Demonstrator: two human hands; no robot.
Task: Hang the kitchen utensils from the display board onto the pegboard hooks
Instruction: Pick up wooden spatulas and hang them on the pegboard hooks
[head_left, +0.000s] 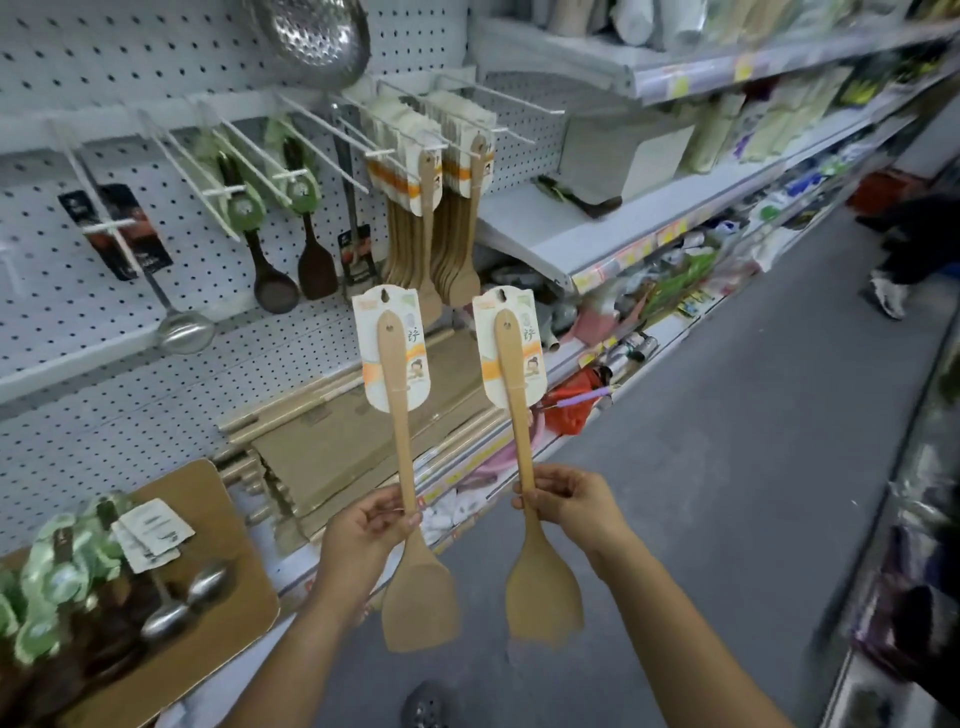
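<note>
Left hand (366, 525) grips tan wooden spatula (410, 519), right hand (566, 501) grips its twin (530, 493); both upright, carded handles below white perforated pegboard (78, 291).

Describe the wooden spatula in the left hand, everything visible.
The wooden spatula is pale tan: a slim handle with a small hole near its rounded tip, widening to a flat, angled blade that points down. It stands almost upright. A white printed card with a hang slot is fixed behind the upper handle. The left hand pinches its lower handle.
</note>
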